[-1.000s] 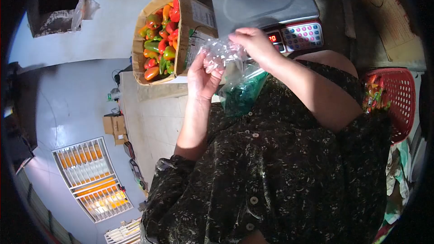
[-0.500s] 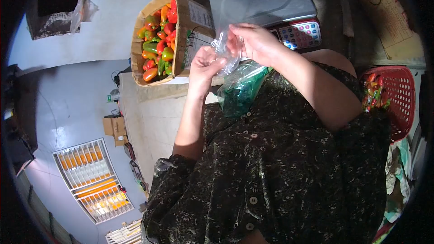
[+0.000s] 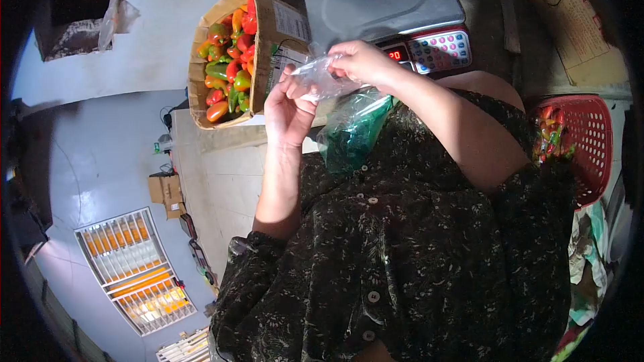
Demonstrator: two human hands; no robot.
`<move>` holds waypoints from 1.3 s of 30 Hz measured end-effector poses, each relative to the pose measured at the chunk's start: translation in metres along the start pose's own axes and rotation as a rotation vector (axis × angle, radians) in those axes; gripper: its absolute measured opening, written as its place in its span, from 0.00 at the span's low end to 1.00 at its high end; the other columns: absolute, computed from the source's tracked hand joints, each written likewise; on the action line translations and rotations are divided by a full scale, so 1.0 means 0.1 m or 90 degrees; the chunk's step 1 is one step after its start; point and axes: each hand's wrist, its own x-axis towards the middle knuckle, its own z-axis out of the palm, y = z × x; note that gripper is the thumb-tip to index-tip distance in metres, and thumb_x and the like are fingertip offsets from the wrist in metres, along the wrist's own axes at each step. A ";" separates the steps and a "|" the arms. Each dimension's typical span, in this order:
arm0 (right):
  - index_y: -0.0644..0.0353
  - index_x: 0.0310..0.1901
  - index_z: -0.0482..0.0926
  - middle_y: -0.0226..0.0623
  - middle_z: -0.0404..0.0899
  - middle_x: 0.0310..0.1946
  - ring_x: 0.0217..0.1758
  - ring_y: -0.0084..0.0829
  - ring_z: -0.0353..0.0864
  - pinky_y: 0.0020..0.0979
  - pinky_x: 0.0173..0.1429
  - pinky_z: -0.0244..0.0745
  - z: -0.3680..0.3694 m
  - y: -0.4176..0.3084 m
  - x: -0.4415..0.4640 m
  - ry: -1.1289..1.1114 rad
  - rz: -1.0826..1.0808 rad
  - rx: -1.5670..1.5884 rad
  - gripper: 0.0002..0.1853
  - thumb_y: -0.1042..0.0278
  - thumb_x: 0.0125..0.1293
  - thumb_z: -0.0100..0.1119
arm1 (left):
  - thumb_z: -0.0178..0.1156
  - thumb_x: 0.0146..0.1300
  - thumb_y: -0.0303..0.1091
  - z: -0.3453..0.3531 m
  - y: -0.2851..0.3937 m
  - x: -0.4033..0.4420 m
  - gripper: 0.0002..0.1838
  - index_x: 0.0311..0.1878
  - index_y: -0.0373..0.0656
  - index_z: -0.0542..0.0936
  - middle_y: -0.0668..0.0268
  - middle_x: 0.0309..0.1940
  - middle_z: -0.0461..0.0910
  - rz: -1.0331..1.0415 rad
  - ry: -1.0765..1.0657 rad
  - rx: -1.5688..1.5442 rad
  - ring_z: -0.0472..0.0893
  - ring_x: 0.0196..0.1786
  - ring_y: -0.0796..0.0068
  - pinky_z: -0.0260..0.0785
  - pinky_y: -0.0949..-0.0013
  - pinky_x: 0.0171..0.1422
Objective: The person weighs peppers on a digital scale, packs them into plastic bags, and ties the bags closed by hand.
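Both hands are on a clear plastic bag (image 3: 320,79) in front of my chest, stretched between them. My left hand (image 3: 288,110) has its fingers curled against the bag's left end, palm showing. My right hand (image 3: 365,64) pinches the other end, near the digital scale (image 3: 386,3). Below the bag, a green plastic bag (image 3: 349,141) rests against my dark patterned shirt; its contents cannot be made out. A cardboard box (image 3: 265,47) full of red, orange and green peppers (image 3: 231,60) stands to the left of the scale.
The scale's red display and keypad (image 3: 439,51) face me. At the right stands a red perforated basket (image 3: 594,151) with small peppers inside. Another cardboard box (image 3: 567,20) is at the upper right. A barred window (image 3: 137,268) is at the lower left.
My hands have moved apart, and the bunched clear bag is now spread out between them. My left hand has turned its palm more into view. The scale's red digits now show.
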 end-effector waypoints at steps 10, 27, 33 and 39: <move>0.60 0.36 0.78 0.34 0.79 0.34 0.35 0.24 0.78 0.29 0.43 0.71 0.11 -0.06 -0.20 0.127 0.057 0.220 0.12 0.60 0.64 0.54 | 0.61 0.53 0.22 -0.18 -0.04 0.21 0.20 0.52 0.49 0.80 0.64 0.39 0.80 0.188 0.014 1.181 0.78 0.39 0.70 0.71 0.72 0.46; 0.56 0.34 0.79 0.39 0.73 0.34 0.33 0.39 0.78 0.37 0.38 0.71 -0.15 -0.27 -0.06 0.292 -0.208 -0.600 0.05 0.75 0.54 0.56 | 0.70 0.42 0.31 -0.10 -0.06 0.53 0.52 0.71 0.44 0.51 0.47 0.59 0.63 0.217 0.086 1.053 0.71 0.59 0.47 0.67 0.58 0.61; 0.61 0.44 0.82 0.38 0.72 0.59 0.52 0.41 0.78 0.34 0.54 0.73 -0.36 -0.64 -0.13 0.230 -0.302 -0.684 0.20 0.87 0.51 0.50 | 0.65 0.47 0.38 0.03 0.00 0.55 0.41 0.68 0.52 0.62 0.50 0.57 0.66 0.170 0.028 1.210 0.77 0.51 0.50 0.71 0.56 0.54; 0.69 0.40 0.79 0.49 0.75 0.54 0.54 0.43 0.78 0.32 0.55 0.71 -0.42 -0.56 -0.19 0.142 -0.273 -0.601 0.16 0.88 0.51 0.46 | 0.62 0.61 0.36 -0.12 0.58 0.68 0.15 0.51 0.46 0.81 0.62 0.46 0.74 0.158 -0.280 0.867 0.75 0.51 0.73 0.67 0.71 0.56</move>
